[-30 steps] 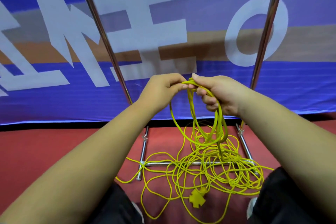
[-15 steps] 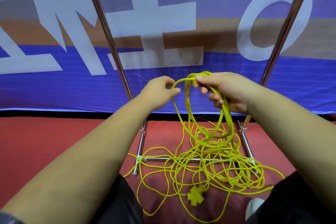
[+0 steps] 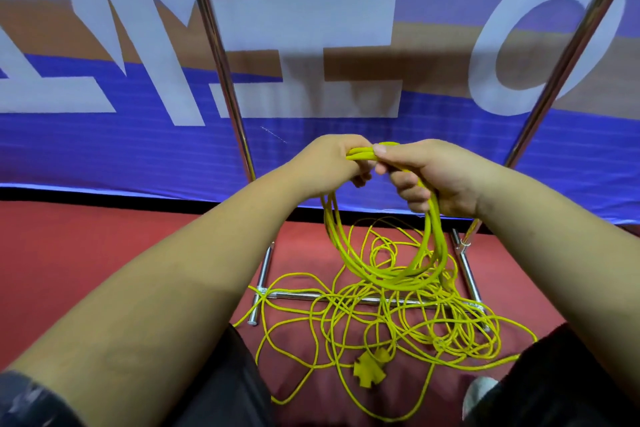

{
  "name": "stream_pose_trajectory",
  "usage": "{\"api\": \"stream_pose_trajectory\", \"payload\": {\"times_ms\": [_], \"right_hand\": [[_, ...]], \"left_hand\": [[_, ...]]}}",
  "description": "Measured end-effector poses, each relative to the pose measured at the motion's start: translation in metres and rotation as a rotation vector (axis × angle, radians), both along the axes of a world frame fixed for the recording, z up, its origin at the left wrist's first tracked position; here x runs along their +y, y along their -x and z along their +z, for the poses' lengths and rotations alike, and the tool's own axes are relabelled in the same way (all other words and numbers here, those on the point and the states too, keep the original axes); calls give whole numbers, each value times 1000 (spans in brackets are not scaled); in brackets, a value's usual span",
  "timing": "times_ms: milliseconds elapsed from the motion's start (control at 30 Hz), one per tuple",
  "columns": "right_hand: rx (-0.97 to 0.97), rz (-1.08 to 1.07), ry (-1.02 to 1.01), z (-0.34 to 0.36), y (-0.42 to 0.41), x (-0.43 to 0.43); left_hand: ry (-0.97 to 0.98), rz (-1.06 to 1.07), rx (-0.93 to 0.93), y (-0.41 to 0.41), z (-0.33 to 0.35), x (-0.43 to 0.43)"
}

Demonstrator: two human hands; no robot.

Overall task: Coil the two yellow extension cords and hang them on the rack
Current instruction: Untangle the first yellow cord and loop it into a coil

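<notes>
Left hand (image 3: 329, 163) back against right hand (image 3: 436, 177), all fingers (image 3: 412, 196) clamped on yellow cord coil (image 3: 391, 280), lengthwise downward.

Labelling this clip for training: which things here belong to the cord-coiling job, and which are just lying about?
Job: left hand, right hand, yellow coil both grip, tangled yellow cord, yellow socket end, metal rack.
Lying about: blue banner, red floor, white shoe.

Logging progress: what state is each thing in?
left grip: curled round the coil's top.
right grip: curled round the same loops.
coil: a few loops, hanging from both grips.
loose cord: tangled on the floor.
socket end: lying on the floor.
rack: standing; cord lies across its base bar.
</notes>
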State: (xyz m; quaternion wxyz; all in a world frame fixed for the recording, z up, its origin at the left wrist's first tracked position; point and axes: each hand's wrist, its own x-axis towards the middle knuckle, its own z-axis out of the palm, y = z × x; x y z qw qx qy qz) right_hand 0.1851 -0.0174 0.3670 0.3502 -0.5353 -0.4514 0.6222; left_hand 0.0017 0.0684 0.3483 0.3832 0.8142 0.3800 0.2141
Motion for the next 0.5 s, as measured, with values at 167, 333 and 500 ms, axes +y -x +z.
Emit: {"api": "stream_pose_trajectory", "payload": {"times_ms": [167, 333, 500], "right_hand": [[98, -25, -56, -1, 4, 1], [60, -2, -82, 0, 6, -2], [53, -58, -112, -2, 8, -3]], "left_hand": [[130, 56, -63, 9, 6, -2], [215, 143, -111, 17, 5, 0], [48, 128, -34, 21, 3, 0]]}}
